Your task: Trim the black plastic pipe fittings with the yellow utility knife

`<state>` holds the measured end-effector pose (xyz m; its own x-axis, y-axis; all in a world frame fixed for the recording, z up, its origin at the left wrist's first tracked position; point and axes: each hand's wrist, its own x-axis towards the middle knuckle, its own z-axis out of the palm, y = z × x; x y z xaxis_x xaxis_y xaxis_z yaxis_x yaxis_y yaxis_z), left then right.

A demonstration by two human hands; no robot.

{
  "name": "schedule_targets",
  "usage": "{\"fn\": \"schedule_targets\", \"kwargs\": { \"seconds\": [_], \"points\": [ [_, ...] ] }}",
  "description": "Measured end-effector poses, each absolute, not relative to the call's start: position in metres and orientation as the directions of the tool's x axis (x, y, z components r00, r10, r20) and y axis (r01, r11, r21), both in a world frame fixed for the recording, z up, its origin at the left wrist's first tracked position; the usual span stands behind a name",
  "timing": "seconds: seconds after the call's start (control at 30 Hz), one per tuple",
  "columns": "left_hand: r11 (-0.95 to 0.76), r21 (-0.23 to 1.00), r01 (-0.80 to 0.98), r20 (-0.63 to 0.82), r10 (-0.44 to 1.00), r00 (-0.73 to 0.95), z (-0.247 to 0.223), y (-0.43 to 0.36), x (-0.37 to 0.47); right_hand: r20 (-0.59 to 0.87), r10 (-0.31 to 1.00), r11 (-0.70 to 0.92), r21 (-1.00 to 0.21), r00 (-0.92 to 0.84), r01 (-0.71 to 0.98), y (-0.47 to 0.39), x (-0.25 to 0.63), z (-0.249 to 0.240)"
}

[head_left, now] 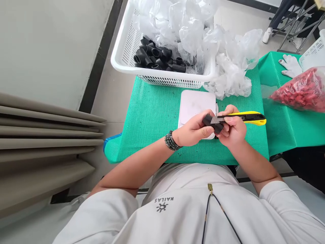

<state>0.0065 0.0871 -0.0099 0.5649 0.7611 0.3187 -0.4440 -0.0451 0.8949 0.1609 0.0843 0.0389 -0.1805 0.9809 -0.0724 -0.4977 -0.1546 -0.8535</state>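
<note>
In the head view, the left hand [194, 130] gripped a black fitting [207, 119] above the green surface [152, 108], towards its near right corner. The fitting's long axis slanted from the far left towards the near right. The right hand [235, 128] was wrapped round a yellow knife [250, 117], its fingers close against the left hand's. The knife lay roughly parallel to the near edge, blade pointing left, handle end towards the right edge. Fingers and blade covered the fitting's middle; whether the blade cut in or only lay across could not be told. The hands partly hid a white flat-topped object [196, 101]. At the far edge, the basket [162, 74] was cut off above.
</note>
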Motion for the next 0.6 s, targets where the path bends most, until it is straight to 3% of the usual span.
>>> {"fn": "schedule_targets", "kwargs": {
  "seconds": [0.3,0.6],
  "points": [
    [-0.144,0.918,-0.368,0.338,0.769,0.542,-0.0093,0.0921,0.0018,-0.084,0.987,-0.142,-0.849,-0.135,-0.510,0.0822,0.1579,0.0377],
    [-0.025,0.899,-0.438,0.311,0.741,0.596,-0.0049,0.0896,0.0012,-0.036,0.994,-0.082,-0.879,-0.106,-0.470,0.0780,0.1551,0.0400]
  ]
}}
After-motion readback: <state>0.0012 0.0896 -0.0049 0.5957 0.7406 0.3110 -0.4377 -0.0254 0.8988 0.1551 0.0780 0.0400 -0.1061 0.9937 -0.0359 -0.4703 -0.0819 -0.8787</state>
